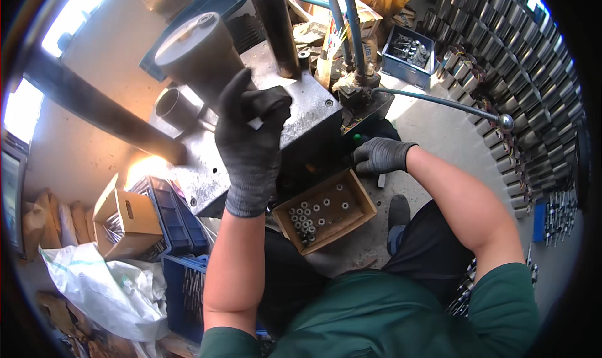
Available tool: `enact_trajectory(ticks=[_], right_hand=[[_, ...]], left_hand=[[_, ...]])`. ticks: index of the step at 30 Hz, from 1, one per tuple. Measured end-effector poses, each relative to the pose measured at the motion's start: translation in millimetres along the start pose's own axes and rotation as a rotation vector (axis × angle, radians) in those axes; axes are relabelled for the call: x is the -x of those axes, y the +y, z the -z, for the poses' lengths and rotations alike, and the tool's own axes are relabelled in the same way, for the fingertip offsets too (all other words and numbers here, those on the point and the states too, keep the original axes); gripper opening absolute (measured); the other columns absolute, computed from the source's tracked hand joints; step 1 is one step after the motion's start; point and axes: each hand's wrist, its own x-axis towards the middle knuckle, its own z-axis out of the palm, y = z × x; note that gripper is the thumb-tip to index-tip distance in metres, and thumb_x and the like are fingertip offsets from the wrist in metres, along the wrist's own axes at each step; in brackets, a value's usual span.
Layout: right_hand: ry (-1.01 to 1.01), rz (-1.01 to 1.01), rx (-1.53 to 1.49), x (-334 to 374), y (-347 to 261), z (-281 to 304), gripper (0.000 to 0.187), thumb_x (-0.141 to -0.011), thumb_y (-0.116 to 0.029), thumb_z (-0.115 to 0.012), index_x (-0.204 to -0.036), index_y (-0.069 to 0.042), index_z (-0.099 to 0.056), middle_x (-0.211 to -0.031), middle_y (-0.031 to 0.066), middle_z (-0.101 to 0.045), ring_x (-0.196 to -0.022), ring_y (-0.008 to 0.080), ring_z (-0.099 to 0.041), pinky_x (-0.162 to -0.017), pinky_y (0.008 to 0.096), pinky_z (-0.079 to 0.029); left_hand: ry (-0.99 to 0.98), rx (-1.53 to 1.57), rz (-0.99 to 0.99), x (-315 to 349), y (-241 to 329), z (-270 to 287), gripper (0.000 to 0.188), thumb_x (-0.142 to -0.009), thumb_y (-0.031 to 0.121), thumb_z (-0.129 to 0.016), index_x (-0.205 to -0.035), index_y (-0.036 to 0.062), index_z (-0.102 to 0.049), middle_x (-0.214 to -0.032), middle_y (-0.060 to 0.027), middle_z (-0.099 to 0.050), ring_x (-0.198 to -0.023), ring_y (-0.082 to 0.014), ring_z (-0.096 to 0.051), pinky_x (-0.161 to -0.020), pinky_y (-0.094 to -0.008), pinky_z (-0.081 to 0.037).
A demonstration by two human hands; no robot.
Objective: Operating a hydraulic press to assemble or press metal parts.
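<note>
1. Left grey-black gloved hand (251,141), 10 o'clock from view centre: curled by silvery metal block (307,110); can't tell if loaded. Keep knuckles clear.
2. Right grey-black gloved hand (379,155), 3 o'clock: half-closed, contents hidden.
3. Brown cardboard box (338,223), small grey metal rings (304,219) inside, 5 o'clock: keep level.

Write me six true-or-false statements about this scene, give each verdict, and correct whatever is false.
1. The left hand wears a dark glove. True.
2. The right hand is bare. False: the right hand is gloved too.
3. The white sack lies at the picture's upper right. False: the white sack is at the lower left.
4. The brown box holds small ring-shaped parts. True.
5. The thin rod ends in a round knob. True.
6. The blue bin at the upper right is empty. False: the blue bin holds metal parts.
</note>
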Motion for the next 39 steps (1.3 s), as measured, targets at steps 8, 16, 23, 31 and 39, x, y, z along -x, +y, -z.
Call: enact_trajectory(ticks=[8,16,23,31,39], right_hand=[[0.25,-0.397,0.035,8.7,63.3,-16.8,0.042,-0.082,-0.04,-0.076,-0.105,-0.005,-0.079,-0.103,0.0214,-0.078,-0.098,0.0354,-0.075,-0.09,0.0443,-0.057],[0.522,-0.663,-0.083,-60.9,115.6,-125.2,0.06,-0.085,-0.053,-0.078,-0.123,-0.007,-0.075,-0.126,0.024,-0.073,-0.121,0.0399,-0.068,-0.106,0.0473,-0.053],[0.901,-0.389,-1.082,-28.7,125.2,-74.4,0.021,-0.096,-0.023,-0.069,-0.109,-0.009,-0.076,-0.099,0.0082,-0.077,-0.081,0.0211,-0.069,-0.078,0.0357,-0.057],[0.84,0.176,-1.146,81.9,20.5,49.1,0.032,-0.103,-0.022,-0.066,-0.131,-0.005,-0.07,-0.113,0.0095,-0.076,-0.098,0.0239,-0.076,-0.089,0.0398,-0.064],[1.031,0.135,-1.716,105.9,13.5,15.6,0.024,-0.099,-0.016,-0.068,-0.118,-0.002,-0.071,-0.113,0.0125,-0.074,-0.102,0.0258,-0.072,-0.095,0.0425,-0.061]], left_hand=[[-0.347,-0.14,0.063,19.5,-32.3,0.0,0.06,-0.092,-0.004,-0.077,-0.147,0.0041,-0.057,-0.094,-0.0051,-0.072,-0.091,-0.0118,-0.069,-0.088,-0.0282,-0.056],[-0.268,-0.073,0.084,11.1,-44.1,0.6,0.06,-0.093,-0.008,-0.072,-0.149,0.0018,-0.055,-0.091,-0.005,-0.071,-0.088,-0.0097,-0.066,-0.086,-0.0276,-0.056],[-0.269,-0.186,0.005,14.2,-32.2,6.1,0.059,-0.091,0.003,-0.071,-0.149,0.0052,-0.057,-0.091,-0.0132,-0.071,-0.083,-0.0219,-0.071,-0.08,-0.0349,-0.057],[-0.411,-0.129,0.092,21.4,-20.9,-20.2,0.063,-0.092,0.012,-0.076,-0.151,0.0065,-0.056,-0.098,-0.0178,-0.075,-0.093,-0.0314,-0.075,-0.088,-0.0393,-0.06],[-0.479,-0.055,-0.017,51.7,0.3,-49.1,0.076,-0.085,0.014,-0.088,-0.152,0.0077,-0.053,-0.105,-0.013,-0.077,-0.1,-0.0217,-0.075,-0.092,-0.0373,-0.059]])
